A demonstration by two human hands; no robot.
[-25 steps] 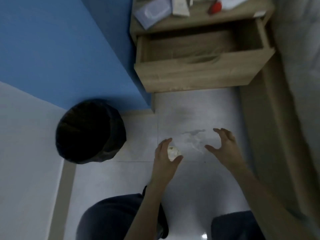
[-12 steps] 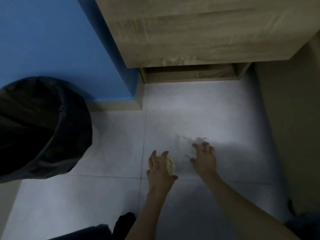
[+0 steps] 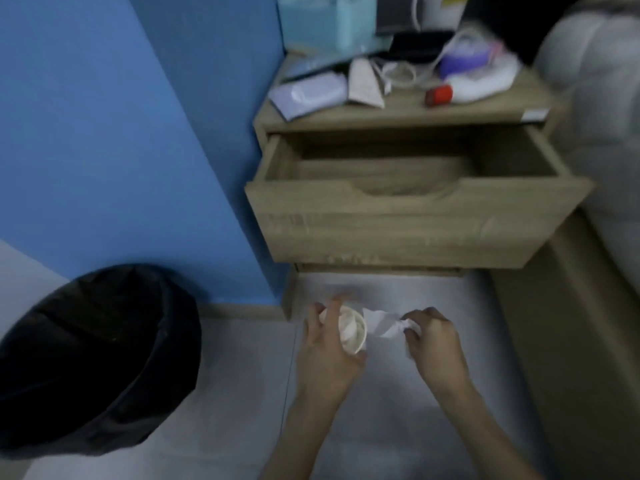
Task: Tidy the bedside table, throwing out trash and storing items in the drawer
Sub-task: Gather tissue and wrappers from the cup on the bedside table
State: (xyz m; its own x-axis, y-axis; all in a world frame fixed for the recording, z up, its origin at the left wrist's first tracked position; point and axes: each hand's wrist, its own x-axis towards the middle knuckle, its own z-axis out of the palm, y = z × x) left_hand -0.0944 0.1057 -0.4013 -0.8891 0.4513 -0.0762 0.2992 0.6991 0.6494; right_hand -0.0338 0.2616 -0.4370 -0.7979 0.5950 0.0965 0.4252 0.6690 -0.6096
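My left hand [image 3: 325, 355] holds a small cream paper cup [image 3: 351, 329] with crumpled paper inside, low over the floor. My right hand [image 3: 434, 344] grips a crumpled white tissue [image 3: 382, 323] right beside the cup's rim. Above them, the wooden bedside table [image 3: 398, 116] has its drawer [image 3: 415, 220] pulled open, and the drawer looks empty. On the tabletop lie a wipes pack [image 3: 311, 93], a white sachet [image 3: 363, 84], a coiled cable [image 3: 401, 72], a red object [image 3: 439, 95] and a purple and white item [image 3: 474, 69]. The black-lined trash bin [image 3: 93, 355] stands on the floor at the left.
A blue wall [image 3: 121, 133] runs behind the bin and beside the table. A bed with pale bedding [image 3: 602, 116] and its wooden frame [image 3: 571, 341] border the right. Teal and dark boxes [image 3: 329, 22] stand at the table's back. Pale floor tiles [image 3: 381, 427] lie under my arms.
The view has tilted back up from the floor to show the table and open drawer. My right hand has picked a tissue off the floor and brought it next to the cup.
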